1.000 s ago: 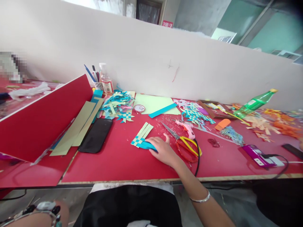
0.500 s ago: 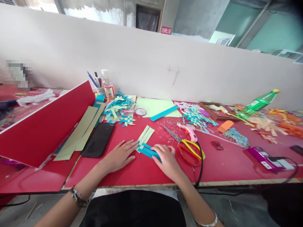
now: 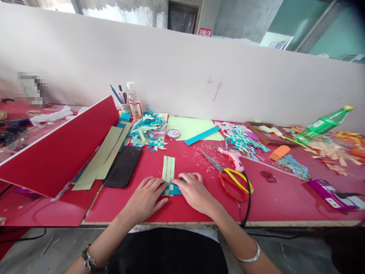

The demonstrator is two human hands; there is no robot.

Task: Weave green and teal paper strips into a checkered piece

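On the red table in front of me lies a small weave of paper strips (image 3: pixel 171 188), blue and pale green, with a checkered patch at its middle. The pale green strips (image 3: pixel 169 167) point away from me, split by narrow gaps. My left hand (image 3: pixel 145 198) grips the left edge of the weave, its fingers bent and its thumb near the lower corner. At the right, my right hand (image 3: pixel 196 193) pinches the blue strips, with the other fingers curled above them. Both hands cover parts of the blue ends.
Scissors (image 3: pixel 228 173) and a pink glue gun (image 3: pixel 232 156) lie to the right. A black phone (image 3: pixel 122 167) and long paper strips (image 3: pixel 98 158) lie left, beside a slanted red board (image 3: pixel 62 146). Behind are paper scraps (image 3: pixel 148 127), woven stars (image 3: pixel 238 139) and a green bottle (image 3: pixel 322 125).
The weave has turned counterclockwise, so its pale green strips now point straight away from me. My left hand has gone from lying flat to bent fingers at its edge.
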